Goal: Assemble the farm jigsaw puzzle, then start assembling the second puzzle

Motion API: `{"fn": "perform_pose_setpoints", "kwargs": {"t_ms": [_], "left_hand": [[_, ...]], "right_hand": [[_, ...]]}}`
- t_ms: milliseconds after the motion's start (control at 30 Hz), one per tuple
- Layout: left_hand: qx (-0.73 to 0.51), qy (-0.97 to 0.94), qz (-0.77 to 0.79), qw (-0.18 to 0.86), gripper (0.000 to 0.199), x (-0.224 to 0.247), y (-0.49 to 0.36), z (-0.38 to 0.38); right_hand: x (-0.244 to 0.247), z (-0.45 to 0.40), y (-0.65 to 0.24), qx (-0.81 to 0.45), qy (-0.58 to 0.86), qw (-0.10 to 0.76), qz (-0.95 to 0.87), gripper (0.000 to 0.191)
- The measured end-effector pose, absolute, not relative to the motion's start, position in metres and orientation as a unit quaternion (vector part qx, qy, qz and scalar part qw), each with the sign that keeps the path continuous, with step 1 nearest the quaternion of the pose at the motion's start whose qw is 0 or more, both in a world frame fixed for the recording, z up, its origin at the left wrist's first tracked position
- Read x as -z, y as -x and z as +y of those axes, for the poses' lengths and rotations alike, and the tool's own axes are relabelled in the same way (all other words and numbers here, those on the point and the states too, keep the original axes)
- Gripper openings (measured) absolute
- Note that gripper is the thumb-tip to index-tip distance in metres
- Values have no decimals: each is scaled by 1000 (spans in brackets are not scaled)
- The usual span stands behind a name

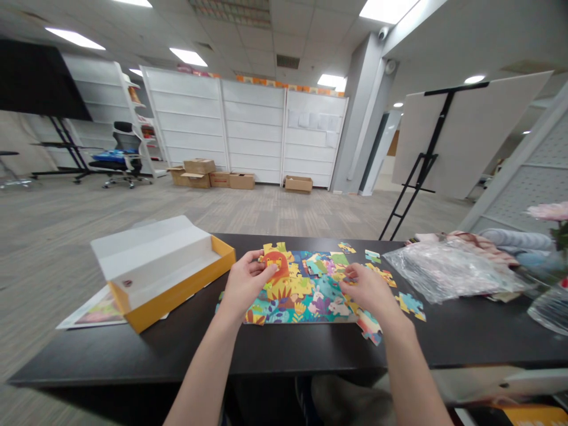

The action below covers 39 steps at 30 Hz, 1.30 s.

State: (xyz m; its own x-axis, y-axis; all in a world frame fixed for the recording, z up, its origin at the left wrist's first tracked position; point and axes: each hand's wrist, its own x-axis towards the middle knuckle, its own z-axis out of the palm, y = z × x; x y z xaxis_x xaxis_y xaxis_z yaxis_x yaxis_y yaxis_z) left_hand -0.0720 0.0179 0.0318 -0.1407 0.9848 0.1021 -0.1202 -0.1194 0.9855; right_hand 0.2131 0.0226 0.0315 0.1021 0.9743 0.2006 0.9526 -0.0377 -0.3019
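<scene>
A colourful jigsaw puzzle (306, 305), largely joined, lies on the dark table before me. It shows rabbits, plants and blue water. At its upper left, my left hand (246, 281) pinches a puzzle piece with a red-orange lion's face (278, 261), thumb on top and fingers behind its left edge. My right hand (370, 290) hovers at the puzzle's right side with fingers curled together; whatever they hold is hidden. Loose pieces lie around that hand: a blue one (412, 303), a pink-and-white one (369, 326) and a yellow one (346, 248) farther back.
To the left, an open yellow box (177, 296) with a white inside rests on a printed sheet (95, 310). Clear plastic packaging (452, 269) lies at the right, beside folded cloth (481, 245) and a flower in a wrapped vase (552, 305). The table's front edge (266, 374) runs close to me.
</scene>
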Motion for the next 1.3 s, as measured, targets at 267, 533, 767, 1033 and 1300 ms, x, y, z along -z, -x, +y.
{"fn": "perform_pose_setpoints", "kwargs": {"t_ms": [267,533,767,1033,1300], "left_hand": [[-607,-454,465,457,61,-34,76,18],[-611,-450,458,464,63,-37,73,15],[-616,-453,459,452,60,-37,72,15],[-613,-456,474,437,58,-39,86,10],[-612,-460,474,434,53,-41,91,4]], "right_hand": [[-2,33,-334,-49,810,136,-569,30],[-17,36,-283,38,774,175,-608,32],[-28,61,-167,6,695,164,-700,32],[-4,85,-148,-4,695,125,-708,39],[5,97,-162,-35,638,228,-735,29]]}}
